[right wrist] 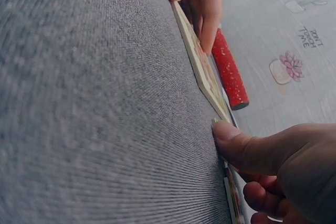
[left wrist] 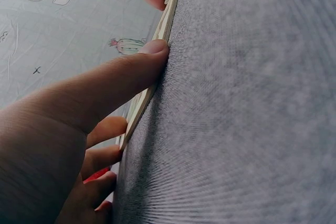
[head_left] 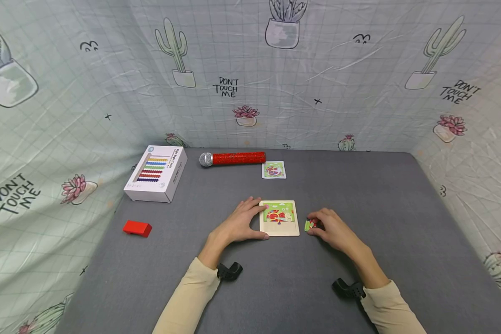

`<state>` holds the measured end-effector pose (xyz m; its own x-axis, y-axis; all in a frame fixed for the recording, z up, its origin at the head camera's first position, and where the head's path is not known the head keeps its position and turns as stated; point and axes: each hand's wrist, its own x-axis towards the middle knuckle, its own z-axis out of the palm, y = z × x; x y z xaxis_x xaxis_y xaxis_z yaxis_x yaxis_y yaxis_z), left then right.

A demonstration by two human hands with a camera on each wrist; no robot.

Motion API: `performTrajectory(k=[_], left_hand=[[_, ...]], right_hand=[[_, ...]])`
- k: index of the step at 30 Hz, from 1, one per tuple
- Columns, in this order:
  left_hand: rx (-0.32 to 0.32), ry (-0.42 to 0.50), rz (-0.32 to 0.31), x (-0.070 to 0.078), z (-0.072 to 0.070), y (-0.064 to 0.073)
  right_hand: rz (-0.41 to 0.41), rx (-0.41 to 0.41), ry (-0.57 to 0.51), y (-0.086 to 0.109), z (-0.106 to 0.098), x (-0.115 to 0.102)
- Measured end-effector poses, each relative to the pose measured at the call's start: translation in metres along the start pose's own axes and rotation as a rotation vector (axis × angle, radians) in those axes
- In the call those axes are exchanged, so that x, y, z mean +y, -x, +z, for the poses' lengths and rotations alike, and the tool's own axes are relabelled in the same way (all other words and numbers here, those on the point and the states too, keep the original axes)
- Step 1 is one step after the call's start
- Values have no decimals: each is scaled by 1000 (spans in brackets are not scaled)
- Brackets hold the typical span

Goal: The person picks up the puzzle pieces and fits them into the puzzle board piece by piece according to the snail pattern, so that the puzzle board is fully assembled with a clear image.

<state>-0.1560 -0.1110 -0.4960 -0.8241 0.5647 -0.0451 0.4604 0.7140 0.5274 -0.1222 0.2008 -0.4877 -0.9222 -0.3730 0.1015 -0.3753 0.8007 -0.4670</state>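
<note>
A square wooden puzzle board (head_left: 288, 228) lies on the grey table, with a red-and-green picture partly filling its recess. My left hand (head_left: 245, 221) grips its left side, thumb at the near edge and fingers toward the far edge. Seen from the left wrist, the thumb (left wrist: 121, 82) presses on the board's rim. Just right of the board, my right hand (head_left: 331, 227) pinches a small green-and-red puzzle piece (head_left: 309, 225) between thumb and fingers; the hand covers part of it. Under those fingers, the right wrist view shows more flat puzzle pieces (right wrist: 231, 198) on the table.
Behind the board lie a small picture card (head_left: 274, 170) and a red glittery microphone (head_left: 238, 158). A white abacus box (head_left: 156, 174) stands at the back left, with a red block (head_left: 137, 228) in front of it. A printed curtain (head_left: 250, 60) encloses the table's back and sides.
</note>
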Motion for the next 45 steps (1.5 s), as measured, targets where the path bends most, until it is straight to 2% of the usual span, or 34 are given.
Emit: performTrajectory(k=[12,21,27,36,42,45], left_hand=[[1,0,0,0,0,0],[-2,1,-2,-1,2,1],[-5,-6,-6,0,1,0],[-2,-10,-5,0,1,0],[-4,0,-5,0,0,0],[-9,0,-10,1,-1,0]], right_hand=[[0,7,-46,-2,-1,0],[33,-16,1,-1,0,-2],[36,-8,-12,-3,-1,-2],[57,0,-58,-7,-6,-3],[112,8,-158,-11,-7,-7],[113,23,-183,-13,-6,-11]])
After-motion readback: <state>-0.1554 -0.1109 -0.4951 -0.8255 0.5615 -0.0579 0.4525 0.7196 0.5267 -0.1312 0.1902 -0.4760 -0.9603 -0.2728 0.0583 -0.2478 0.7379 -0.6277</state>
